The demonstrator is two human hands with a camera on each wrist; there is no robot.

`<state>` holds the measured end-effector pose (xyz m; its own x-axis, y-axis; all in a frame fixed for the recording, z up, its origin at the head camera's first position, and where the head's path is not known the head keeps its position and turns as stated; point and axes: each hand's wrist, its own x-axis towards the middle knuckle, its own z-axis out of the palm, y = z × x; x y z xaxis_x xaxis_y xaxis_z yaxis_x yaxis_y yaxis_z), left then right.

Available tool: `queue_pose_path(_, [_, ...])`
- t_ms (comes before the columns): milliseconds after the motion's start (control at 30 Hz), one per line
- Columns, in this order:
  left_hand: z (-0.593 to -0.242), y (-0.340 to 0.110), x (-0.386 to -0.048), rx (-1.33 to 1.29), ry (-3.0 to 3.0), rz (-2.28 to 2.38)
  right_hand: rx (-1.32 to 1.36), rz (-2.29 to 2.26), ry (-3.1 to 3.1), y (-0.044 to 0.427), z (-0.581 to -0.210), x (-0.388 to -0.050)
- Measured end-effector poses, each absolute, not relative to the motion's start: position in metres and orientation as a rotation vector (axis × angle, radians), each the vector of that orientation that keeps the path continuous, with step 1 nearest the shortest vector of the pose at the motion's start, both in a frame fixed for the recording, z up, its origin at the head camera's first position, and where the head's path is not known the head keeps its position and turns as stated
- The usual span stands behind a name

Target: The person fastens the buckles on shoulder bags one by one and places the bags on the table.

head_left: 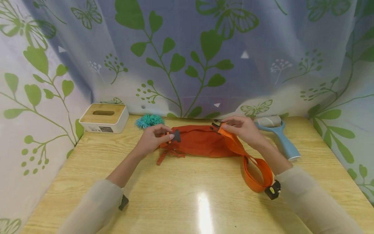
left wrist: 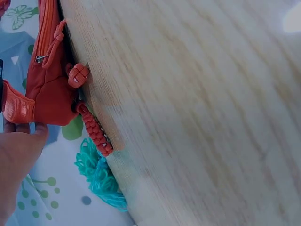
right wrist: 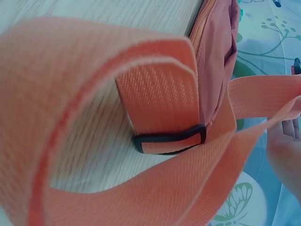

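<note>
Red bag (head_left: 198,141) lies between yarn (head_left: 149,120) and lint roller (head_left: 286,142).

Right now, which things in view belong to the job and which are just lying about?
In the job:
orange bag
its strap, gripped by the right hand
pronged buckle half, beside that hand
grey buckle half, held by the left hand

Lying about, apparently:
tissue box
teal yarn
blue lint roller
</note>
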<state>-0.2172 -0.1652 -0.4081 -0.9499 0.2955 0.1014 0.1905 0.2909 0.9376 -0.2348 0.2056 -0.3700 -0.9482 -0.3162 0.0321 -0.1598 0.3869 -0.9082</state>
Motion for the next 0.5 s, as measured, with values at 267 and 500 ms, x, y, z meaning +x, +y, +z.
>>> queue_pose_path(267, [-0.408,-0.163,-0.218,0.462,2.396,1.734,-0.432,-1.602,2.457,0.199,-0.372,-0.234])
queue_pose_path(500, [-0.407,-0.158,-0.217,0.501,2.394,1.738,-0.462,-1.642,2.416,0.191,-0.378,-0.234])
